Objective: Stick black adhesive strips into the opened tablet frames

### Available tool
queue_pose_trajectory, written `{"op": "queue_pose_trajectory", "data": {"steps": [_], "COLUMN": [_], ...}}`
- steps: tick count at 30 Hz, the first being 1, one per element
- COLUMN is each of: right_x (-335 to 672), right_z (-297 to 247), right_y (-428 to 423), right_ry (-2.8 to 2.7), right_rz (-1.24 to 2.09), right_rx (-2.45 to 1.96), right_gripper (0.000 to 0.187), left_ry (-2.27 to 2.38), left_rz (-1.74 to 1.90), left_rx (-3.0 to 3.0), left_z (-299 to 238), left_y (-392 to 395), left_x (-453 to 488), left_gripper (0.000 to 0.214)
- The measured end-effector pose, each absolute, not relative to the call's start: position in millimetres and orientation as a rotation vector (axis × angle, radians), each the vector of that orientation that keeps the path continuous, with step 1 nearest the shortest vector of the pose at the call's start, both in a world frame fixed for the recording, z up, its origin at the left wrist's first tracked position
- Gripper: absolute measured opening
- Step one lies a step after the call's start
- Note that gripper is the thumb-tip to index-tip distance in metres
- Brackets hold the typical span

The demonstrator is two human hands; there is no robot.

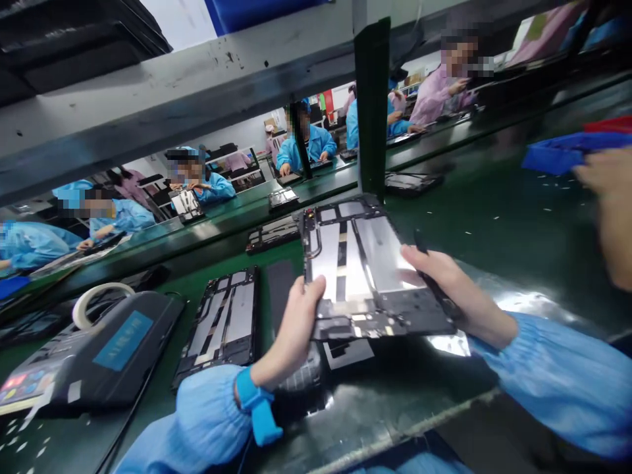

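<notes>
Tablet frame (365, 263) is lifted off the green belt (474, 197), held right in front of the person at 12 o'clock. Left hand (296, 322) grips the 7 o'clock edge, with its thumb (316, 286) pressed on top. Right hand (444, 289) grips the 3 o'clock edge, with its fingers (419, 258) closed over the silver face. The frame's long side seems to point away from the person, a bit tilted (hard to be sure from here). A thin black strip (439, 283) runs by the right hand. Another frame (217, 322) lies at 9 o'clock, past it a roll of tape (96, 304). A blurred hand (609, 191) hangs at 2 o'clock.
</notes>
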State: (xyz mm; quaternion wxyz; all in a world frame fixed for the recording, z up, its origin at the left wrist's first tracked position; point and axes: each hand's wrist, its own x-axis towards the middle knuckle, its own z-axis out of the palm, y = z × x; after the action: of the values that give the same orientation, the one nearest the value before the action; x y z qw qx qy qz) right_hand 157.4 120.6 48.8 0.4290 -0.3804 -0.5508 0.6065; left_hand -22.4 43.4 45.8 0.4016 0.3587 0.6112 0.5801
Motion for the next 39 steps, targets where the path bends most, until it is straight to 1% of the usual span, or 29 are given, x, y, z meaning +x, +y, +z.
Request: {"op": "queue_pose_trajectory", "data": {"steps": [3, 6, 7, 10, 13, 15, 16, 19, 20, 21, 22, 25, 27, 28, 30, 33, 39], "right_x": [179.5, 203.4, 210.1, 224.0, 229.1, 230.6, 231.5, 234.6, 234.7, 233.5, 230.8, 212.4, 193.3, 182.9, 163.0, 141.2, 130.1], "right_z": [48.2, 47.9, 46.2, 35.4, 21.8, 15.4, 13.3, 11.9, 13.3, 15.6, 18.9, 31.9, 39.3, 41.4, 42.0, 35.0, 18.3], "right_y": [115.8, 118.4, 120.1, 126.0, 132.9, 139.4, 143.3, 153.9, 155.7, 156.2, 155.3, 146.0, 137.1, 132.8, 125.0, 117.6, 114.4], "right_ry": [-1.409, -1.319, -1.296, -1.324, -1.444, -1.623, -1.766, -2.176, -2.21, -2.168, -2.082, -1.84, -1.836, -1.893, -2.103, -2.395, -2.458], "right_rz": [1.57, 1.662, 1.678, 1.669, 1.607, 1.477, 1.36, 0.815, 0.665, 0.582, 0.57, 0.797, 1.015, 1.112, 1.239, 1.254, 1.301], "right_rx": [-1.048, -1.2, -1.25, -1.368, -1.408, -1.451, -1.487, -1.485, -1.466, -1.45, -1.43, -1.379, -1.325, -1.276, -1.068, -0.712, -0.604], "right_gripper": [0.031, 0.032, 0.032, 0.036, 0.04, 0.039, 0.038, 0.036, 0.037, 0.038, 0.041, 0.052, 0.056, 0.054, 0.043, 0.022, 0.014], "left_ry": [1.501, 1.421, 1.384, 1.356, 1.408, 1.442, 1.457, 1.463, 1.458, 1.452, 1.445, 1.42, 1.404, 1.394, 1.374, 1.355, 1.373], "left_rz": [1.276, 0.867, 0.757, 0.614, 0.473, 0.408, 0.397, 0.404, 0.405, 0.407, 0.41, 0.405, 0.408, 0.409, 0.418, 0.423, 0.411], "left_rx": [1.17, 1.621, 1.79, 2.179, 2.283, 2.298, 2.305, 2.318, 2.318, 2.318, 2.321, 2.347, 2.366, 2.374, 2.385, 2.38, 2.365], "left_z": [31.3, 29.4, 29.0, 22.3, 9.7, 3.4, 1.7, 0.4, 0.5, 0.4, 0.1, -2.2, -4.1, -4.8, -5.6, -5.6, -6.3], "left_y": [39.4, 37.1, 36.2, 33.3, 32.2, 32.8, 33.5, 36.1, 37.0, 37.9, 39.0, 42.5, 45.0, 46.0, 47.6, 48.6, 49.5], "left_x": [-11.4, -27.6, -35.6, -56.6, -65.4, -65.6, -65.0, -64.3, -64.8, -65.6, -66.6, -69.9, -71.8, -72.5, -73.4, -74.1, -74.1], "left_gripper": [0.027, 0.035, 0.035, 0.024, 0.035, 0.038, 0.039, 0.038, 0.037, 0.037, 0.037, 0.036, 0.034, 0.033, 0.032, 0.031, 0.03]}}
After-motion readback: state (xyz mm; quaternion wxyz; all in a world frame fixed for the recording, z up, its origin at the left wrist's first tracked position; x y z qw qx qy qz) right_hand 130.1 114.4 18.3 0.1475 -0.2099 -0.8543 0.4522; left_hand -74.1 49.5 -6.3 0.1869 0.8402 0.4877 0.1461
